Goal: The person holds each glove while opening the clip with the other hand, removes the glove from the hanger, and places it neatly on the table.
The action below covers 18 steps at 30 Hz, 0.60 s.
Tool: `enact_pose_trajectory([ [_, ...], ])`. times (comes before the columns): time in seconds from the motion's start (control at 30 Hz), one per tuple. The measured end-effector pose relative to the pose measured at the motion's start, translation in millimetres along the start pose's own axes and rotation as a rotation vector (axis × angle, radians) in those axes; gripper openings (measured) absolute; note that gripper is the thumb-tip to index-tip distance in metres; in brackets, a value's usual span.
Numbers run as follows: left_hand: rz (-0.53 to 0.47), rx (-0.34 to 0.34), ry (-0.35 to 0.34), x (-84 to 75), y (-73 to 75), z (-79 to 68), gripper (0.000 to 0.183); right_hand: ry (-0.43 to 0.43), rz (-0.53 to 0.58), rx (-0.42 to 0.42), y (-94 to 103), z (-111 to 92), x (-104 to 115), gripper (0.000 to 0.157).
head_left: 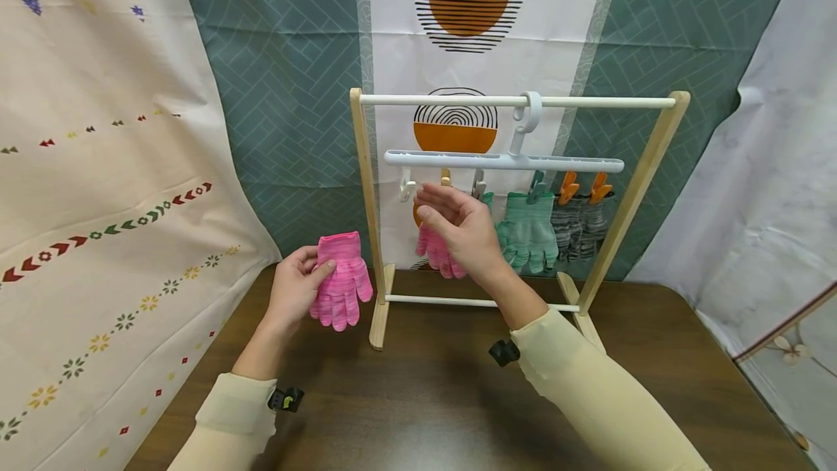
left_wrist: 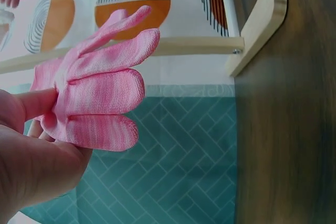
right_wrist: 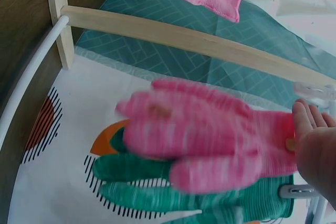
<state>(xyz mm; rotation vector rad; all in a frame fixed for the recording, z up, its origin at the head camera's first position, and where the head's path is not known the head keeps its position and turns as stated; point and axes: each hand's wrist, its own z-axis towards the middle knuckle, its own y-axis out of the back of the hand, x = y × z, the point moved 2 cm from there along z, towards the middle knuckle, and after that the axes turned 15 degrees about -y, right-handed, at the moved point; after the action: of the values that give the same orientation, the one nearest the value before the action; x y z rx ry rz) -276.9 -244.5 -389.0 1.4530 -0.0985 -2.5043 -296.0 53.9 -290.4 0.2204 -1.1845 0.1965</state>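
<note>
Our left hand (head_left: 292,288) is pinching a pink glove (head_left: 341,280) beside the rack (head_left: 367,187); our right hand (head_left: 466,232), fingers extended, is hovering by a hung glove (head_left: 434,247). We are likely hanging gloves, the next move probably calling for opening the white clip (head_left: 407,186).

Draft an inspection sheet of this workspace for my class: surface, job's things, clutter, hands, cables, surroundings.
Surface: dark wooden table, bearing a wooden rack.
Job's things: held pink glove; hung pink glove, green gloves and grey-black knitwear below the white hanger.
Clutter: nothing seen.
Left hand: pinches the held pink glove.
Right hand: fingers extended beside the hung pink glove's cuff; contact unclear.
Cables: nothing seen.
Surroundings: green-and-white patterned backdrop, pale patterned cloth at left, white cloth at right.
</note>
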Motion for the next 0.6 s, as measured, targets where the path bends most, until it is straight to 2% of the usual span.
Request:
enact_pose_trajectory([
  [0.33, 0.103, 0.02, 0.031, 9.2, 16.7, 6.2, 0.042, 0.029, -0.122, 0.011, 12.6, -12.4, -3.2, 0.041],
  [0.6, 0.134, 0.044, 0.058, 20.7, 32.4, 12.0, 0.047, 0.019, -0.25, -0.002, 24.6, -26.6, -9.0, 0.044],
])
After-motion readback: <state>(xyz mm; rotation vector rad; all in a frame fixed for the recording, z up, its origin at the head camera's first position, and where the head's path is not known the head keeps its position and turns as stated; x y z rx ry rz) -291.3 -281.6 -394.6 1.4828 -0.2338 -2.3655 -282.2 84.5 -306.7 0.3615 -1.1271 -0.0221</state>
